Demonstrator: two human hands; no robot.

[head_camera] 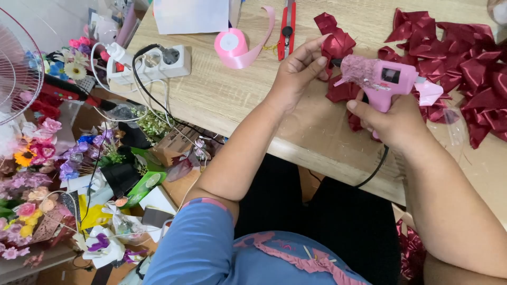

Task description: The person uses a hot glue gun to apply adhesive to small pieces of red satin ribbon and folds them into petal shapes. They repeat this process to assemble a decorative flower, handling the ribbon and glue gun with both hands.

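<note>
My left hand (300,69) pinches a folded dark red ribbon piece (335,43) just above the wooden table (232,100). My right hand (388,117) grips a pink glue gun (381,79) by its handle. The gun's nozzle points left at the ribbon piece, close to my left fingers. More of the red ribbon shows under the gun. A black cord (376,168) drops from the gun over the table's front edge.
A heap of folded dark red ribbon pieces (465,58) covers the table's right side. A pink ribbon roll (232,46), red scissors (287,26), a white sheet (191,15) and a white power strip (153,63) lie at the back. Artificial flowers (37,153) and clutter fill the floor at left.
</note>
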